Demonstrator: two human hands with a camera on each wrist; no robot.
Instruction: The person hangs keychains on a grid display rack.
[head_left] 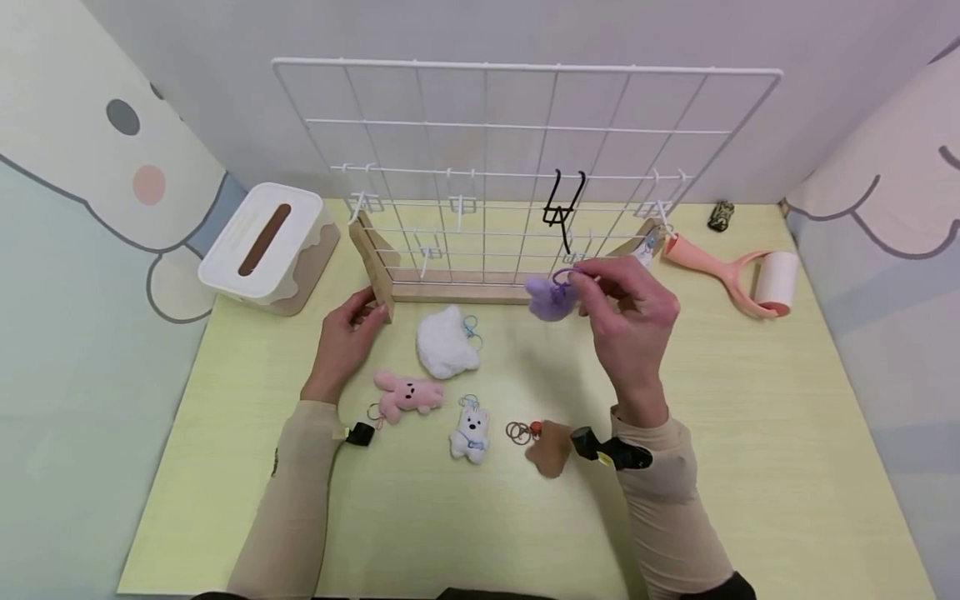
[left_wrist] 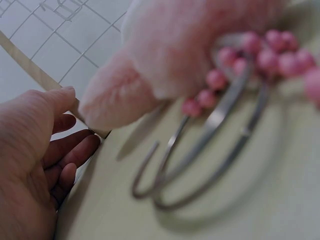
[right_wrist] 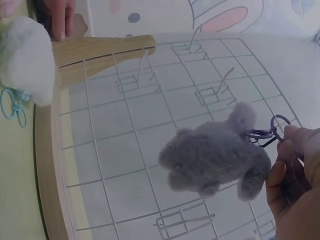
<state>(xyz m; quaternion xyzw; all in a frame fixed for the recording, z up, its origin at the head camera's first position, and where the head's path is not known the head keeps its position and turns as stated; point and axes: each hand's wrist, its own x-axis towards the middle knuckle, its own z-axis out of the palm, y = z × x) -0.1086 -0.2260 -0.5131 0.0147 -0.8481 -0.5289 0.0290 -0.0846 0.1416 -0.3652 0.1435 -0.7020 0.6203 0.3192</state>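
Observation:
My right hand (head_left: 633, 321) pinches the purple ring of a fluffy plush keychain (head_left: 550, 302) between thumb and fingertips. In the right wrist view the plush (right_wrist: 215, 157) hangs sideways before the wire grid, its ring (right_wrist: 280, 126) at the fingertips. Just above it in the head view, a black hook (head_left: 558, 215) sits on the white grid rack (head_left: 486, 125). My left hand (head_left: 347, 342) holds the left wooden foot (head_left: 381, 283) of the rack, thumb on one side and curled fingers on the other. A pink plush keychain (left_wrist: 175, 50) fills much of the left wrist view.
On the table lie a white fluffy plush (head_left: 446, 342), a small white bear keychain (head_left: 471, 432) and a brown plush keychain (head_left: 551, 448). A tissue box (head_left: 262, 242) stands left, a pink lint roller (head_left: 731, 275) right. Several white hooks hang on the grid.

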